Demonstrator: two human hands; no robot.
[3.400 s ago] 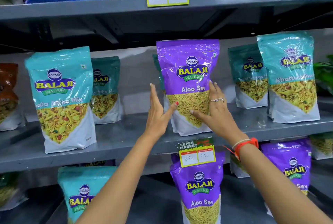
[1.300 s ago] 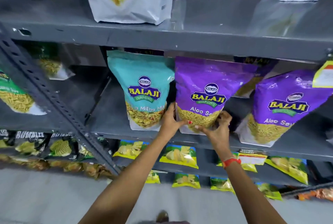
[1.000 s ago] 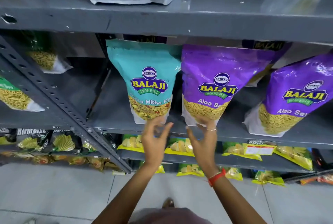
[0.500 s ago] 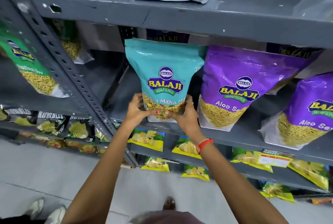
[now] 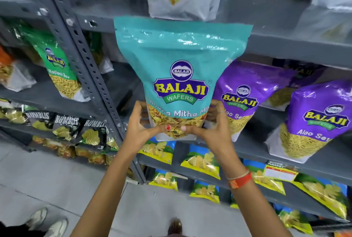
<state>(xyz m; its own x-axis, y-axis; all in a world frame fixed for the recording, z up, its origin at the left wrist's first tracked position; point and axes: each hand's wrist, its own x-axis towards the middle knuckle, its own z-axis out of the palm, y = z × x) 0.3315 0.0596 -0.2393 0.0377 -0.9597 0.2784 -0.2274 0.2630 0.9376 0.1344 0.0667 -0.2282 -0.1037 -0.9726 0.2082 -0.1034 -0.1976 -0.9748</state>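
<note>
A teal Balaji Wafers Khatta Mitha Mix pouch (image 5: 181,69) is held upright in front of the grey shelf (image 5: 266,147), lifted off it and close to the camera. My left hand (image 5: 141,130) grips its lower left corner, thumb on the front and fingers curled behind. My right hand (image 5: 209,132) grips the lower right corner the same way, with a ring on one finger and an orange band on the wrist. The pouch hides the shelf space behind it.
Two purple Aloo Sev pouches (image 5: 242,95) (image 5: 316,122) stand on the same shelf to the right. A green Ratlami Sev pouch (image 5: 59,69) is in the left bay behind a perforated upright post (image 5: 85,61). Yellow chip packs (image 5: 202,162) fill lower shelves. Someone's shoes (image 5: 47,223) stand on the floor.
My hands left the purple Aloo Sev pouch, moved left and took hold of the teal pouch's base. The teal pouch has since come off the shelf toward the camera.
</note>
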